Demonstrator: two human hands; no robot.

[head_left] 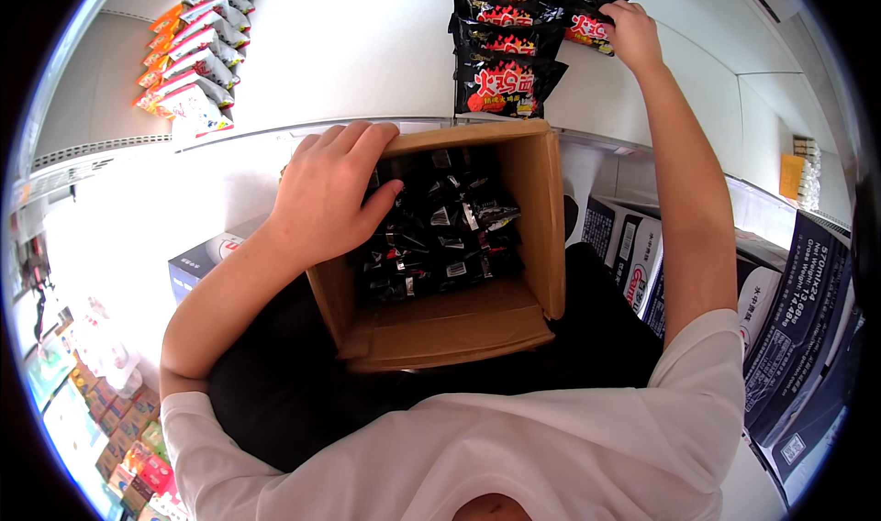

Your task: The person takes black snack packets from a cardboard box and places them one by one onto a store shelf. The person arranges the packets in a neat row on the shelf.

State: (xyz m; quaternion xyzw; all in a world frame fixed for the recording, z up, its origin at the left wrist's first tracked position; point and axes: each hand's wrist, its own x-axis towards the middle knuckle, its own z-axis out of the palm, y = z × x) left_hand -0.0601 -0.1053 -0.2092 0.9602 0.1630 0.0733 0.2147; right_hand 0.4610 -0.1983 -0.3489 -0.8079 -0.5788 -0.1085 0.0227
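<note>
An open cardboard box point(537, 218) sits tilted at my lap, holding many black packets point(440, 232). My left hand point(335, 186) grips its far left rim, fingers over the edge and thumb inside. Beyond it, on a white shelf point(358, 44), black snack bags with red and white print point(503, 85) stand in a row. To the right of that row, my right hand point(633, 37) pinches the edge of another black snack bag point(585, 29) at the front of a second, shorter row. The fingertips are partly hidden behind the knuckles.
White and orange snack bags point(197, 72) line the shelf's left part. Dark blue and white cartons point(794, 328) stand at the right, another carton point(197, 264) at the left. Small pale packs point(808, 174) sit at the shelf's far right. Colourful boxes point(138, 448) fill the lower left.
</note>
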